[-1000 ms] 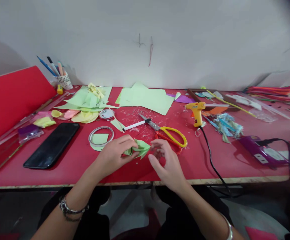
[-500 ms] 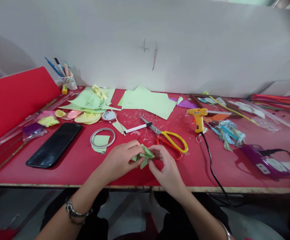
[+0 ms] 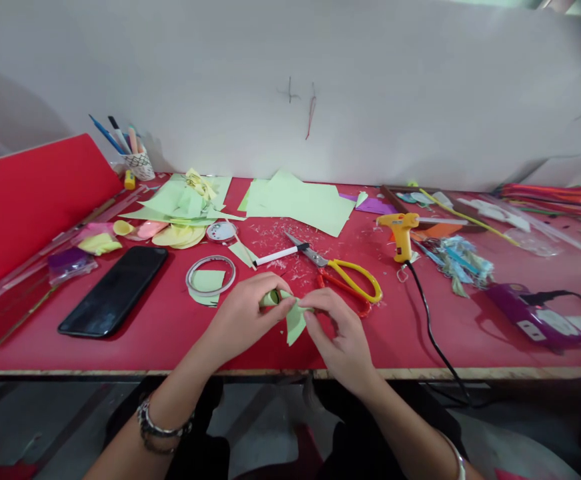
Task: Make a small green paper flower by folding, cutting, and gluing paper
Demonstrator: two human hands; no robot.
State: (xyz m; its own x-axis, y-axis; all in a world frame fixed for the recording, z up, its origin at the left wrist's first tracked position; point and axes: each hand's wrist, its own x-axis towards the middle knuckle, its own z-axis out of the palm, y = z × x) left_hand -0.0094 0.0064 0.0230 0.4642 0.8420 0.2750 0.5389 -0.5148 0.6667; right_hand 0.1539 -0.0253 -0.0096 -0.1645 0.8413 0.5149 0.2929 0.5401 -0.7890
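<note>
Low over the red table, near its front edge, I hold a curled piece of light green paper (image 3: pixel 295 323) between both hands. My left hand (image 3: pixel 245 310) is closed on its rolled left part, thumb pressed against the paper. With thumb and forefinger, my right hand (image 3: pixel 341 337) pinches the upper right edge. One flap hangs down between the hands. Just beyond my right hand lie open scissors (image 3: pixel 355 280) with a yellow and a red handle. A white marker (image 3: pixel 279 256) with a black cap rests against their blades.
A roll of tape (image 3: pixel 211 276) and a black phone (image 3: pixel 115 291) lie to the left. Green paper sheets (image 3: pixel 300 203) are at the back. On the right stand a yellow glue gun (image 3: pixel 401 235) with its black cord, and a purple power strip (image 3: pixel 535 317).
The green paper has turned between my fingers, and its flap now hangs lower and shows flatter. My right fingers have shifted along its upper edge. The view has moved slightly.
</note>
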